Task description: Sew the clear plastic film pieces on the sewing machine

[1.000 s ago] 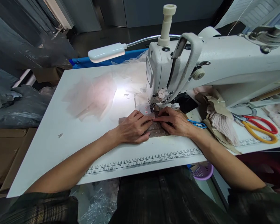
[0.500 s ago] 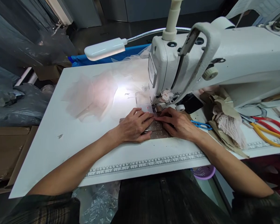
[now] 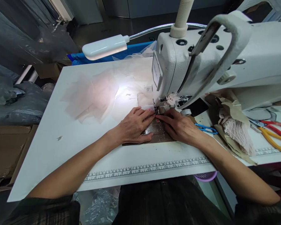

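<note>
My left hand (image 3: 134, 126) lies flat on a brown patterned fabric piece (image 3: 157, 133), its fingers stretched toward the presser foot (image 3: 159, 110) of a white sewing machine (image 3: 213, 62). Opposite it, my right hand (image 3: 179, 126) presses the same piece with fingers extended, the fingertips almost meeting those of the left just in front of the needle. A small pale, translucent piece with red marks (image 3: 147, 107) lies under the foot beyond my fingers. The needle itself is hidden by the machine head.
A stack of sheer pink fabric pieces (image 3: 91, 97) lies at the left under the white gooseneck lamp (image 3: 104, 51). Blue snips (image 3: 207, 128), a beige lace bundle (image 3: 236, 131) and red and yellow scissors (image 3: 273, 132) sit at the right. A printed ruler (image 3: 147, 168) runs along the table's front edge.
Both hands have stayed pressed on the brown fabric and have slid slightly toward the presser foot. The view has moved closer to the machine and a little to the left.
</note>
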`<state>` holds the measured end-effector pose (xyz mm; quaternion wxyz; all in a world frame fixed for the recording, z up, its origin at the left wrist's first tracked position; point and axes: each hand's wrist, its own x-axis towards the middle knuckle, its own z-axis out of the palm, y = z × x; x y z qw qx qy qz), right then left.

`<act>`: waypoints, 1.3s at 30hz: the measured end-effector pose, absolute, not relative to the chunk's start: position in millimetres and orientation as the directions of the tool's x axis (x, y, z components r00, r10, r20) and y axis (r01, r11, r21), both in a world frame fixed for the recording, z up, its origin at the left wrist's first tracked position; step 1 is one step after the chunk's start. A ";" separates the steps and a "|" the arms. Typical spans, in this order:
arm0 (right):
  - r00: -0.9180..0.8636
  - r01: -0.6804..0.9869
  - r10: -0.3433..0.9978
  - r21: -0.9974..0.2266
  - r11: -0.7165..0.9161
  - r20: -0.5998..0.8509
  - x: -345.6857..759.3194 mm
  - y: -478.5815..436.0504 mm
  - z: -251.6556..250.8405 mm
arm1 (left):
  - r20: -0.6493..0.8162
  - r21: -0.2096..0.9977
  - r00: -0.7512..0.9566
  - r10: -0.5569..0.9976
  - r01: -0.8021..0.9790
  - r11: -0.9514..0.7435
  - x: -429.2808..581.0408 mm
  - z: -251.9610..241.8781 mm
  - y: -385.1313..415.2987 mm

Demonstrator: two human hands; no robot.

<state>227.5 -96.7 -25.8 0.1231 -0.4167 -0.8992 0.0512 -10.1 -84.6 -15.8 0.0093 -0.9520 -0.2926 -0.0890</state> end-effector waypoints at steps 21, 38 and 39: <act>-0.372 0.520 0.928 -0.823 0.231 0.025 245.6 -73.6 -14.7 | 0.161 0.107 0.785 0.598 0.589 -0.801 -12.6 -17.2 -74.0; -0.412 0.658 0.903 -0.645 0.388 0.122 243.4 -90.7 -22.2 | 0.281 0.162 0.410 0.868 0.871 -0.464 -12.8 -27.2 -78.7; -0.422 0.664 0.897 -0.630 0.403 0.128 243.2 -90.5 -22.8 | 0.257 0.159 0.426 0.868 0.867 -0.473 -12.6 -27.4 -74.6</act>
